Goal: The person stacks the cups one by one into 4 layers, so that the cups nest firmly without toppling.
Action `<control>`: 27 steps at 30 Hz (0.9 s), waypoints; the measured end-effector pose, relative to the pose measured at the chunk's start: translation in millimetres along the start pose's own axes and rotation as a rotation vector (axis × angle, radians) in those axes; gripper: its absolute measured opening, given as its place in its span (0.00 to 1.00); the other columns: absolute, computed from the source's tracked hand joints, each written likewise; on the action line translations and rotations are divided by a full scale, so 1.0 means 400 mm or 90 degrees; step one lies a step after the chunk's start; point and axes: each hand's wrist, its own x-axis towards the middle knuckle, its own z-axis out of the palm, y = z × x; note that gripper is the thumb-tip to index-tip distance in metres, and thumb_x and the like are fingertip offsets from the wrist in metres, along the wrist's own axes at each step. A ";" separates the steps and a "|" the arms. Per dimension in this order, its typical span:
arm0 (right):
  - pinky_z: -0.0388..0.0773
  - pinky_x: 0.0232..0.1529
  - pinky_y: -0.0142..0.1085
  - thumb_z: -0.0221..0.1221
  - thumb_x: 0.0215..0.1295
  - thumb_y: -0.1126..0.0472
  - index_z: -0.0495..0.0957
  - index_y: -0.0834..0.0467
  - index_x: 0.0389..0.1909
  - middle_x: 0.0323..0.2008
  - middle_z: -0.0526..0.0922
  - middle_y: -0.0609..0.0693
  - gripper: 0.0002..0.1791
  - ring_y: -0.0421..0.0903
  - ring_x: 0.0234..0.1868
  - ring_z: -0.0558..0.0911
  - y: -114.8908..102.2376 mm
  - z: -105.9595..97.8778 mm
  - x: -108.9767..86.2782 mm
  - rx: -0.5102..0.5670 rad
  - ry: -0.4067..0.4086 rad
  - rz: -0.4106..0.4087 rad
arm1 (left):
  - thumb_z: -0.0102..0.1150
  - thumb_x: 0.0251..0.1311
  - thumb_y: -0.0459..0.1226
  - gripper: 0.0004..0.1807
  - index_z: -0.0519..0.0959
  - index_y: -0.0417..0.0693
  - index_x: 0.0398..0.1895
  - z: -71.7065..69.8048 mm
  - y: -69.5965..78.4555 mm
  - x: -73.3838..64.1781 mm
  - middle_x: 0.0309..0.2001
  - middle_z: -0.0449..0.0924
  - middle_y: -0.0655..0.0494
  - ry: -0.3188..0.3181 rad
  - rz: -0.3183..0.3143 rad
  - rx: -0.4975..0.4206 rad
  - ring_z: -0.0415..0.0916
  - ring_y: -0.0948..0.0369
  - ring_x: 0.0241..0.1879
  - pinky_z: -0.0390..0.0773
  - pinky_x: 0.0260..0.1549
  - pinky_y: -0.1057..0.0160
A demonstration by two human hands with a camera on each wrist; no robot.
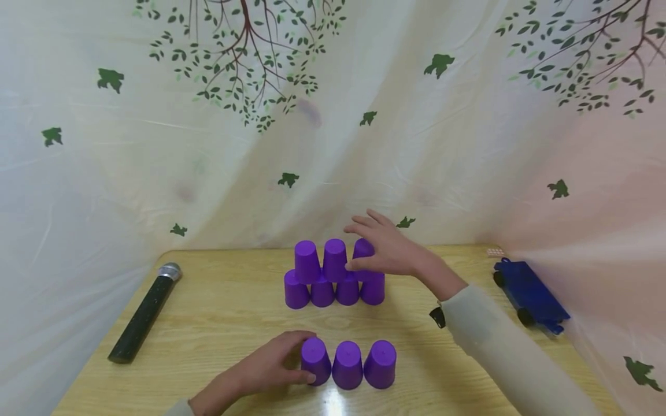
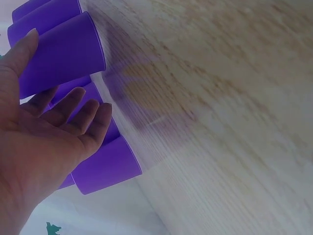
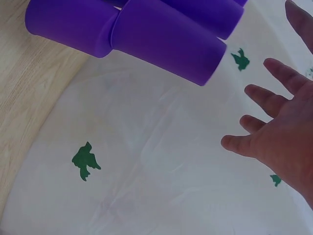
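Three upside-down purple cups stand in a row near the front of the table. My left hand [image 1: 265, 365] holds the leftmost purple cup [image 1: 315, 363], its thumb on the near side and its index finger behind. In the left wrist view, the thumb lies along that cup [image 2: 66, 54] and the other fingers curl loosely beside it. Farther back, three upturned cups [image 1: 335, 260] rest on a lower row of several cups [image 1: 322, 292]. Beside the upper row's right cup [image 1: 363, 248], partly hidden by it, is my right hand [image 1: 385, 245], fingers spread; the right wrist view shows it apart from the cups [image 3: 168, 41].
A black microphone [image 1: 145, 315] with a silver head lies at the table's left. On the right sits a blue toy cart [image 1: 531, 294] with black wheels. A pale curtain [image 1: 234, 202] printed with branches and green birds hangs behind the table [image 1: 218, 294].
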 end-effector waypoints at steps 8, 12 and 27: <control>0.45 0.74 0.70 0.68 0.59 0.41 0.69 0.51 0.71 0.78 0.57 0.56 0.40 0.64 0.80 0.43 -0.012 0.000 -0.115 0.006 0.064 -0.041 | 0.67 0.58 0.58 0.34 0.74 0.52 0.63 -0.003 0.002 0.007 0.60 0.79 0.57 0.001 0.011 0.013 0.75 0.52 0.63 0.71 0.66 0.45; 0.47 0.74 0.69 0.69 0.59 0.41 0.69 0.50 0.70 0.78 0.58 0.54 0.40 0.63 0.80 0.44 -0.012 0.017 -0.179 0.009 0.076 -0.043 | 0.66 0.58 0.58 0.34 0.74 0.52 0.63 -0.001 0.003 0.007 0.60 0.79 0.57 0.002 0.017 0.012 0.75 0.52 0.63 0.71 0.66 0.45; 0.56 0.66 0.74 0.67 0.58 0.36 0.75 0.48 0.63 0.75 0.64 0.53 0.35 0.65 0.79 0.50 0.049 0.174 -0.344 0.127 0.007 0.009 | 0.67 0.57 0.59 0.41 0.71 0.45 0.68 -0.060 0.021 -0.004 0.66 0.75 0.49 0.071 0.002 0.049 0.71 0.47 0.67 0.71 0.65 0.40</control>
